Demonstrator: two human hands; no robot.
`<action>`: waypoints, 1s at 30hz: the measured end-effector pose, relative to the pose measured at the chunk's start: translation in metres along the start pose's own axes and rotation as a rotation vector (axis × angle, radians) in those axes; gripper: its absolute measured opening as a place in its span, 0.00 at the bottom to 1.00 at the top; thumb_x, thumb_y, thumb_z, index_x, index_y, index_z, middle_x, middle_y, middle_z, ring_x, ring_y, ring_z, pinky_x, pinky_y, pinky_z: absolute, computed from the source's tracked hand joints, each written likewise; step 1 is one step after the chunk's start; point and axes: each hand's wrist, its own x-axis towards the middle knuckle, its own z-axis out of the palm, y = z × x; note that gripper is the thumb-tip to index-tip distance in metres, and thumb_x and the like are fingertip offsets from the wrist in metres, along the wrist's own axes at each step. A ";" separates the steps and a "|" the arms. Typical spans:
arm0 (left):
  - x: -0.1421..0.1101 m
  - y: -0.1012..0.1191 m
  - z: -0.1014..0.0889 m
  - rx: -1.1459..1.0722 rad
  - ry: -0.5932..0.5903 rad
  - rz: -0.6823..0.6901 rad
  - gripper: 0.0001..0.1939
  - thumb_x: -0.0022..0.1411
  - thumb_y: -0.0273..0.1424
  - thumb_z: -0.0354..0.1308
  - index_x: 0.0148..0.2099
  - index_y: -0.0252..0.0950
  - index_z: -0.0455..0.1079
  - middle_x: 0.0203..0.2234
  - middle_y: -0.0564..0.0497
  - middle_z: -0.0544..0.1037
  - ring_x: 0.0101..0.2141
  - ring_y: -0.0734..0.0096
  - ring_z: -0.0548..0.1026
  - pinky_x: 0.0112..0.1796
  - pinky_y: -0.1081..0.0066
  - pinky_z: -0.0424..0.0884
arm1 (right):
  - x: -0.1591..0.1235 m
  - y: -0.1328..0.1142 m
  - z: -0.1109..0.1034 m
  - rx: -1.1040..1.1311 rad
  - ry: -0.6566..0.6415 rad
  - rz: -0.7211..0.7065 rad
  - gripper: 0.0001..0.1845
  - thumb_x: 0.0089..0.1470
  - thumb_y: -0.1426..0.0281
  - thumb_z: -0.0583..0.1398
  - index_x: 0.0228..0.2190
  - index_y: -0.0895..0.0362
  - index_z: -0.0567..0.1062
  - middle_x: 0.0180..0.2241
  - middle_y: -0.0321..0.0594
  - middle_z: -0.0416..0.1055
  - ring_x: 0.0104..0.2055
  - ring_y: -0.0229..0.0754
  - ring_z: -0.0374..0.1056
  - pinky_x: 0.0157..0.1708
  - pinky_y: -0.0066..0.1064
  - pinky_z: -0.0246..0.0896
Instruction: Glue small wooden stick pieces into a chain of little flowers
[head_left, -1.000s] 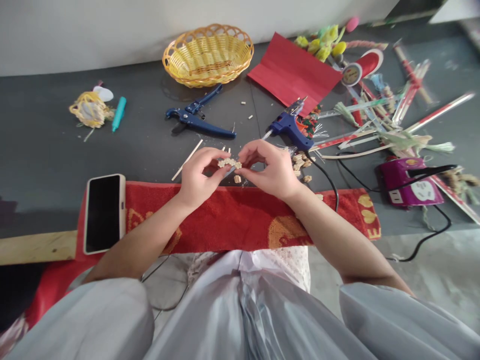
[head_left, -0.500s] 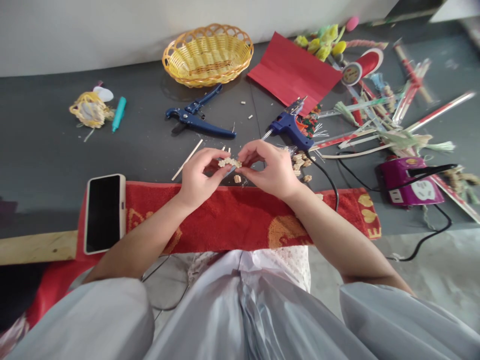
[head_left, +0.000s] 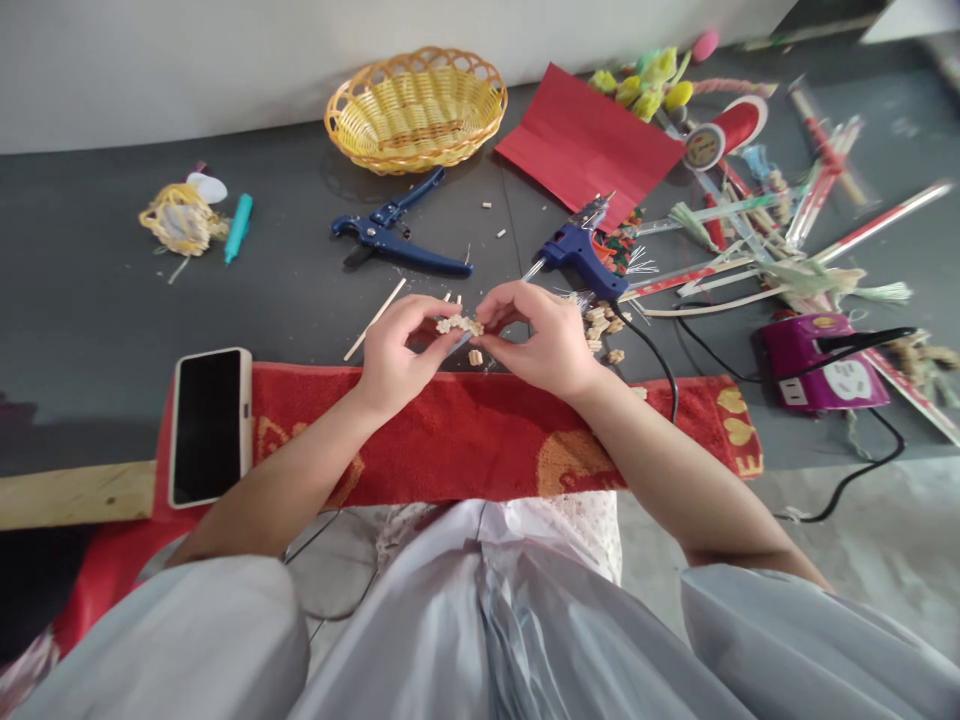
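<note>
A small curved chain of pale, straw-like clusters is pinched between my two hands, above the table's near edge. My left hand grips its left end with thumb and index finger. On the other end, the fingertips of my right hand are closed. One loose cluster of short pale pieces lies just below the chain. More such clusters sit right of my right hand, partly hidden by it. A thin pale stick lies left of my left hand.
Beyond my hands lie a blue cutter and a blue glue gun with a black cord. A yellow wicker basket and red paper are farther back. A phone rests on the red towel. A purple power socket stands at right.
</note>
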 end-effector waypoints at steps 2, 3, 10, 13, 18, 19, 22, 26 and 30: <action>0.001 0.001 -0.001 0.019 0.000 0.010 0.10 0.60 0.34 0.65 0.44 0.37 0.75 0.38 0.50 0.80 0.34 0.76 0.79 0.34 0.78 0.76 | 0.000 0.000 0.000 0.004 0.001 0.003 0.08 0.52 0.71 0.65 0.35 0.56 0.71 0.31 0.36 0.74 0.28 0.34 0.71 0.31 0.26 0.71; 0.001 0.001 -0.001 0.030 -0.001 0.013 0.10 0.60 0.34 0.65 0.43 0.37 0.75 0.38 0.50 0.80 0.34 0.76 0.79 0.34 0.79 0.76 | 0.000 -0.001 0.000 0.004 0.003 0.004 0.08 0.52 0.71 0.65 0.35 0.56 0.71 0.31 0.36 0.74 0.28 0.34 0.71 0.31 0.26 0.71; 0.001 0.002 0.000 0.001 0.002 -0.022 0.17 0.60 0.39 0.65 0.48 0.37 0.73 0.41 0.48 0.82 0.35 0.73 0.81 0.35 0.77 0.78 | 0.001 -0.003 -0.001 0.011 -0.010 0.035 0.08 0.53 0.68 0.64 0.34 0.56 0.71 0.31 0.37 0.75 0.29 0.35 0.71 0.31 0.27 0.72; 0.000 0.002 0.001 -0.011 0.001 -0.038 0.19 0.60 0.41 0.65 0.50 0.37 0.73 0.41 0.47 0.82 0.37 0.71 0.81 0.35 0.76 0.78 | 0.001 -0.004 -0.002 0.009 -0.020 0.054 0.08 0.54 0.67 0.63 0.35 0.56 0.71 0.31 0.37 0.75 0.29 0.35 0.71 0.32 0.28 0.72; 0.001 0.004 -0.001 0.022 -0.002 -0.021 0.16 0.61 0.41 0.64 0.46 0.37 0.74 0.40 0.48 0.81 0.34 0.75 0.80 0.35 0.77 0.77 | 0.000 -0.004 -0.002 0.045 -0.022 0.060 0.09 0.54 0.67 0.64 0.35 0.56 0.71 0.31 0.37 0.74 0.29 0.35 0.71 0.32 0.27 0.72; 0.001 0.005 -0.001 0.027 -0.001 -0.019 0.15 0.61 0.41 0.64 0.45 0.37 0.74 0.40 0.48 0.81 0.33 0.75 0.80 0.34 0.77 0.77 | 0.000 -0.004 -0.002 0.052 -0.020 0.058 0.09 0.53 0.67 0.64 0.35 0.56 0.71 0.31 0.37 0.74 0.29 0.35 0.71 0.32 0.27 0.72; 0.001 0.006 -0.002 0.032 0.003 -0.018 0.13 0.60 0.39 0.65 0.43 0.37 0.75 0.38 0.49 0.81 0.33 0.75 0.79 0.34 0.77 0.77 | 0.000 -0.004 -0.002 0.069 -0.008 0.041 0.09 0.53 0.69 0.65 0.35 0.56 0.71 0.31 0.37 0.75 0.29 0.34 0.71 0.32 0.27 0.72; 0.001 0.006 -0.003 0.033 0.003 0.010 0.12 0.61 0.38 0.64 0.43 0.36 0.75 0.38 0.49 0.80 0.34 0.74 0.79 0.34 0.76 0.77 | 0.000 -0.004 -0.002 0.070 -0.013 0.047 0.09 0.53 0.67 0.65 0.36 0.56 0.71 0.31 0.37 0.75 0.29 0.34 0.71 0.32 0.27 0.73; 0.002 0.008 -0.003 0.046 0.001 0.020 0.11 0.61 0.37 0.64 0.43 0.36 0.75 0.38 0.49 0.80 0.34 0.74 0.78 0.33 0.76 0.77 | 0.000 -0.004 -0.002 0.066 -0.022 0.062 0.10 0.54 0.65 0.65 0.36 0.56 0.71 0.32 0.37 0.75 0.30 0.35 0.72 0.33 0.27 0.73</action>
